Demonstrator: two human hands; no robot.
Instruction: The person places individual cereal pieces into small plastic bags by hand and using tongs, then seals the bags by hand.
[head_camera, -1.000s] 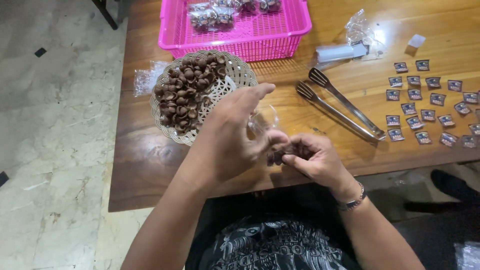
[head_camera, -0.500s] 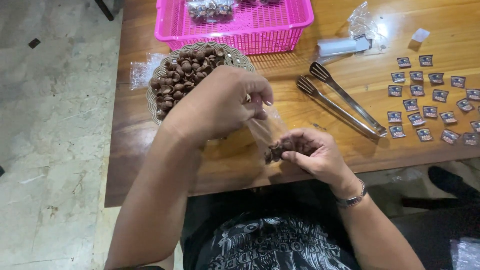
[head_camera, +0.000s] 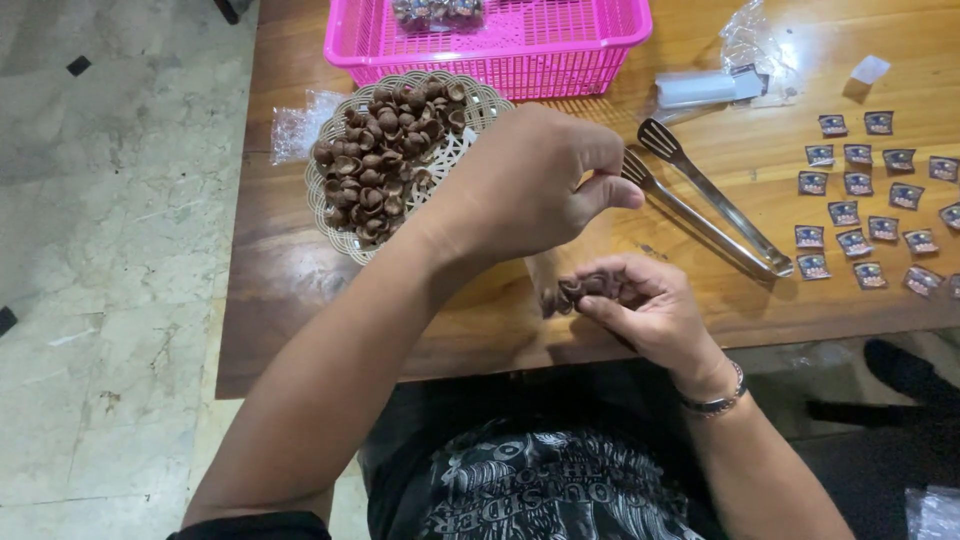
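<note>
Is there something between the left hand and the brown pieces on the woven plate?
Nothing visible. The left hand hangs over the right edge of the woven plate, and the brown pieces lie uncovered beside it. The tongs lie to the other side.

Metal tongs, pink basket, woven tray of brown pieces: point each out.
metal tongs (head_camera: 715, 208), head view, on the middle of the two arms.
pink basket (head_camera: 520, 62), head view, on its near mesh wall.
woven tray (head_camera: 327, 222), head view, on its bare left rim.
</note>
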